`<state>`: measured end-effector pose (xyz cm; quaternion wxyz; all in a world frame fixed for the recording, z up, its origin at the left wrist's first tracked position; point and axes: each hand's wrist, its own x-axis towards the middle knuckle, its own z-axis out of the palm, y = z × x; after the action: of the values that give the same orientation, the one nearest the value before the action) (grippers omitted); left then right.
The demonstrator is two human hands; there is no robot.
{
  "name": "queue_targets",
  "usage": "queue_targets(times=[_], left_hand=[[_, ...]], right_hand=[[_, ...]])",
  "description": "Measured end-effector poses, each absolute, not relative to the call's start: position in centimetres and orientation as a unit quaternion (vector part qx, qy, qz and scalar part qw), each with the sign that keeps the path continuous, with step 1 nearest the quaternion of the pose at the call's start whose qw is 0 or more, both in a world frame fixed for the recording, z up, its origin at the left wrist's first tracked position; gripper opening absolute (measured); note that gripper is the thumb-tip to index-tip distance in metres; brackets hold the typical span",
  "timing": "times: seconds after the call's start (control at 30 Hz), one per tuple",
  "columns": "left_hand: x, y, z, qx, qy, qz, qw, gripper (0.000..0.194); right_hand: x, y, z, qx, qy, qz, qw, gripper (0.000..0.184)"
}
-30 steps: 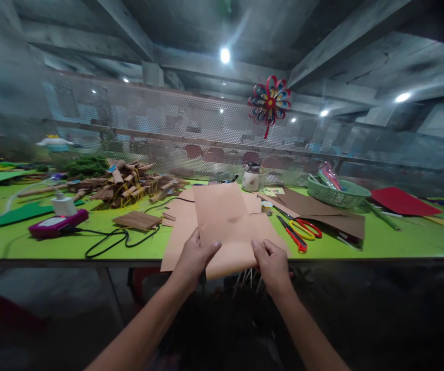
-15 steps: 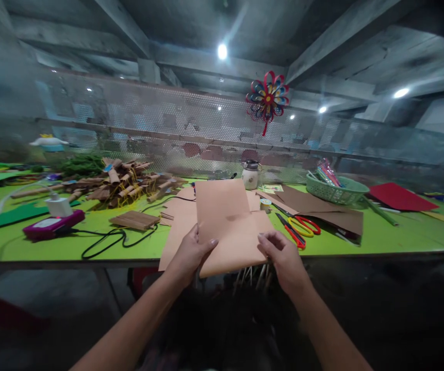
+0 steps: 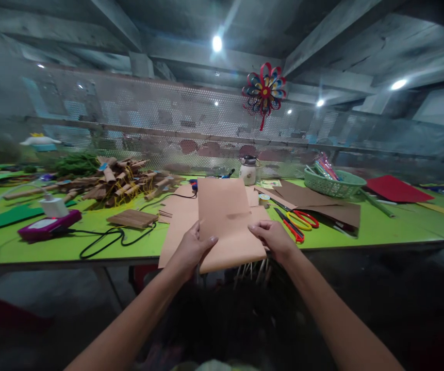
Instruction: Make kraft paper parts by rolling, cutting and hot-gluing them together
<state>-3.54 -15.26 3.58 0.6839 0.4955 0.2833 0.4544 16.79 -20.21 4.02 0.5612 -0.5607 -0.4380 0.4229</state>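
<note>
A sheet of tan kraft paper (image 3: 225,206), bent over along its near edge, is held up at the table's front edge. My left hand (image 3: 193,250) grips its left side, thumb on top and fingers hidden beneath. On the right side, my right hand (image 3: 274,237) pinches the paper between thumb and fingers. Under it, more tan paper (image 3: 175,232) lies on the green table (image 3: 140,247). Right of my right hand are a red utility knife (image 3: 293,229) and scissors (image 3: 302,220) with red and yellow handles.
Brown paper rolls (image 3: 117,180) with yellow string are heaped at the back left. A purple power strip (image 3: 49,225) with a black cord sits at left. A white jar (image 3: 248,171), brown sheets (image 3: 314,201), a green basket (image 3: 333,184) and red paper (image 3: 397,189) stand or lie toward the right.
My right hand has shifted from the paper's near right corner to farther up its right side. My left hand keeps its hold. The view has turned slightly.
</note>
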Motion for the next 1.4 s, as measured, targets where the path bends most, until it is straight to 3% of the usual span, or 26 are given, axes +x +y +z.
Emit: queue_targets(times=[0.3, 0.47, 0.53, 0.63, 0.73, 0.83, 1.07, 1.2, 1.4], left_hand=[[-2.2, -10.9, 2.9, 0.512, 0.329, 0.404, 0.683, 0.057], [-1.5, -8.0, 3.0, 0.459, 0.386, 0.388, 0.7, 0.07], [-2.0, -6.7, 3.4, 0.482, 0.439, 0.389, 0.651, 0.078], [-2.9, -5.3, 4.3, 0.591, 0.489, 0.409, 0.494, 0.077], [-3.2, -5.8, 4.7, 0.734, 0.384, 0.457, 0.325, 0.049], [-2.5, -8.0, 4.2, 0.816, 0.268, 0.411, 0.307, 0.022], [-1.8, -10.6, 1.8, 0.948, 0.203, 0.218, 0.113, 0.038], [-2.0, -10.7, 1.9, 0.966, 0.199, 0.159, 0.037, 0.032], [-1.9, -10.6, 2.0, 0.972, 0.193, 0.134, 0.003, 0.03]], right_hand=[[18.1, -15.5, 2.8, -0.619, -0.487, 0.317, 0.528, 0.031], [18.9, -13.0, 1.5, -0.653, -0.5, 0.29, 0.49, 0.028], [19.2, -12.4, 1.3, -0.664, -0.504, 0.276, 0.478, 0.028], [19.5, -11.5, 1.3, -0.683, -0.51, 0.252, 0.458, 0.028], [19.6, -10.7, 1.4, -0.709, -0.527, 0.215, 0.415, 0.028], [19.7, -10.0, 1.3, -0.727, -0.542, 0.184, 0.38, 0.026], [20.0, -9.4, 1.1, -0.731, -0.567, 0.169, 0.34, 0.028], [20.4, -9.1, 2.1, -0.751, -0.603, 0.14, 0.228, 0.026], [21.0, -8.7, 3.1, -0.759, -0.638, 0.111, 0.066, 0.023]])
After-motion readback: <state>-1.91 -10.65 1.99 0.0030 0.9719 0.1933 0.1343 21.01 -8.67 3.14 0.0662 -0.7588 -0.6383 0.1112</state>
